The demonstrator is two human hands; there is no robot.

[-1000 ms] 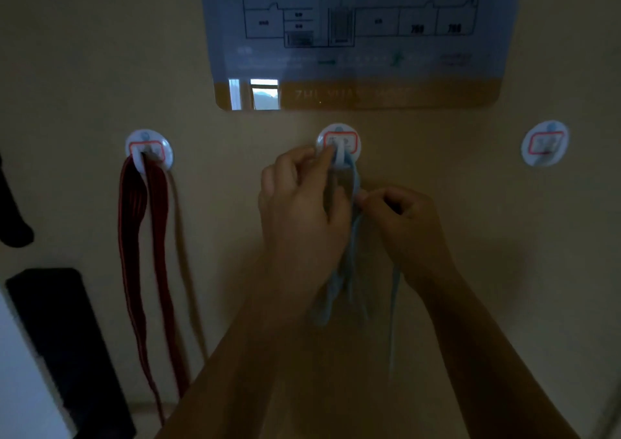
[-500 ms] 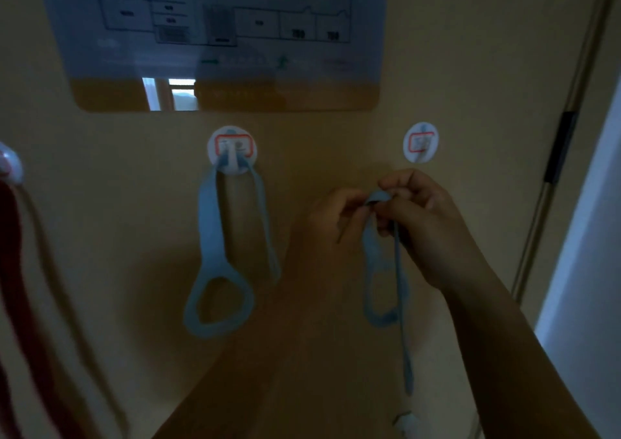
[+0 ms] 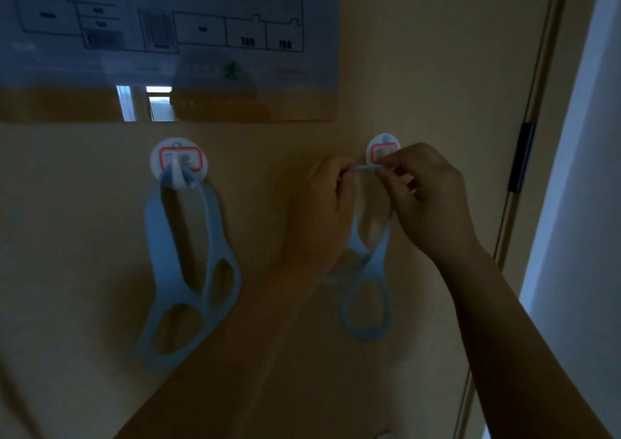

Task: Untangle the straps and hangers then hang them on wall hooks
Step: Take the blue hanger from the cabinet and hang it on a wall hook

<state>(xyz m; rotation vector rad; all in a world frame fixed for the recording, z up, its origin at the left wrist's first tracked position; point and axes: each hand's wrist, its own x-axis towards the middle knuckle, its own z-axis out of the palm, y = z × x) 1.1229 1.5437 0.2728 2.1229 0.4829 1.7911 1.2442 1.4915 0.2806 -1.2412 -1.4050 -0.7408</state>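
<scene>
Two round white wall hooks sit on the beige wall. From the left hook (image 3: 178,161) hangs a light blue strap hanger (image 3: 188,270) with oval holes at its lower end. A second light blue strap (image 3: 368,290) is stretched between my hands just in front of the right hook (image 3: 382,148). My left hand (image 3: 327,210) pinches the strap's top loop on the left, and my right hand (image 3: 426,196) pinches it on the right, partly covering the hook. The strap's loop dangles below my hands.
A glossy floor-plan poster (image 3: 168,45) is fixed to the wall above the hooks. A door frame (image 3: 524,156) with a dark hinge runs down the right side, with a pale door surface (image 3: 584,203) beyond it.
The view shifted right and closer. One blue strap now hangs on the left hook; both hands carried the second strap up to the right hook and spread its top loop.
</scene>
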